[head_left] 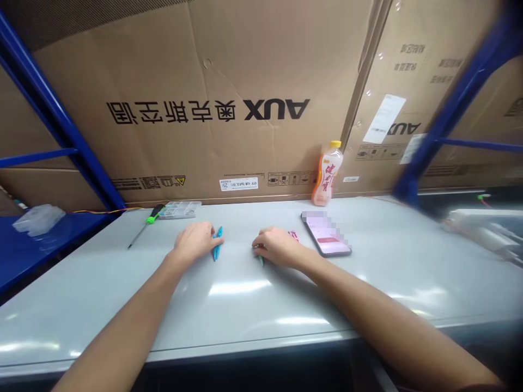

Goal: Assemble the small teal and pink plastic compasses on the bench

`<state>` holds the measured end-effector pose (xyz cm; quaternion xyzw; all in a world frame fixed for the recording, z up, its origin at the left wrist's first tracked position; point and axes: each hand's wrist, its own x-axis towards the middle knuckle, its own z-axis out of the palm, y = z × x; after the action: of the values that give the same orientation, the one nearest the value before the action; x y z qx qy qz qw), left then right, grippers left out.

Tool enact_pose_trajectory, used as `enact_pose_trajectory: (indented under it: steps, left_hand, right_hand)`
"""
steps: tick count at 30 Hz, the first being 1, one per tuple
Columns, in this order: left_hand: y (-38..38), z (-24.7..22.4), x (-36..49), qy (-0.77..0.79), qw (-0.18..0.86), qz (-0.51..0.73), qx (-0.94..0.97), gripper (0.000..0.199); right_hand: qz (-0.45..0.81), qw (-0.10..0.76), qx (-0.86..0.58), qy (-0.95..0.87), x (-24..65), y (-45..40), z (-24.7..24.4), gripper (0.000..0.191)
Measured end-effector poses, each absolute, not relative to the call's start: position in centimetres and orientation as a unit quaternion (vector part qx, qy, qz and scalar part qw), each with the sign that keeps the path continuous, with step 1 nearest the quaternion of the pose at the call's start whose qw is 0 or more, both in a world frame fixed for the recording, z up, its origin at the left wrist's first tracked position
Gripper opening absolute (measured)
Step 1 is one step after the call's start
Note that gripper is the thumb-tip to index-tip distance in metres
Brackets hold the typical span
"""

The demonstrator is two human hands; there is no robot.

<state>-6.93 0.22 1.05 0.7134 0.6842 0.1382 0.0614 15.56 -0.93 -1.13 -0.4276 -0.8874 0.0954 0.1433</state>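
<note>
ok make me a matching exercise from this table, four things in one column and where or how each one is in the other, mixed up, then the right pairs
Things
1. screwdriver
2. drink bottle
3. smartphone
4. slim blue item

Places and states
a. screen lit, right of the right hand
b. in the fingers of the left hand
c. green-and-black handle
d. yellow cap, in front of the cardboard

Pairs: 1-c, 2-d, 3-a, 4-b

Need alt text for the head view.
A person's left hand holds a slim blue object; the right hand holds a mostly hidden greenish item, over a pale table. A screwdriver lies at left, a phone and drink bottle at right, cardboard boxes behind.
</note>
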Motion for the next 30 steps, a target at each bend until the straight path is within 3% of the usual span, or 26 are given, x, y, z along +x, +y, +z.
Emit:
enact_pose_trajectory:
  steps: [6,11,14,21,30]
  left_hand:
    - [-0.9,-0.1,-4.1,0.555,0.101,0.201,0.801,0.039]
    - [-1.6,-1.5,-1.7,0.514,0.102,0.175,0.833,0.042]
    - [-1.5,-1.8,-1.5,0.508,0.113,0.173,0.836,0.038]
    - [-1.6,-1.1,-1.9,0.533,0.226,0.181,0.795,0.031]
    - [-1.5,-1.1,-2.3,0.536,0.209,0.211,0.79,0.023]
  right_hand:
    - [0.074,0.198,-0.47,-0.857,16.3,-1.0,0.6,0.02]
    - [0.157,0.066,-0.516,-0.839,18.3,-1.4,2.3,0.013]
    - [0.174,0.028,-0.522,-0.834,18.5,-1.4,2.4,0.012]
    - [0.183,0.05,-0.528,-0.828,18.0,-0.9,1.4,0.01]
    - [0.198,0.077,-0.543,-0.813,18.1,-0.9,1.0,0.009]
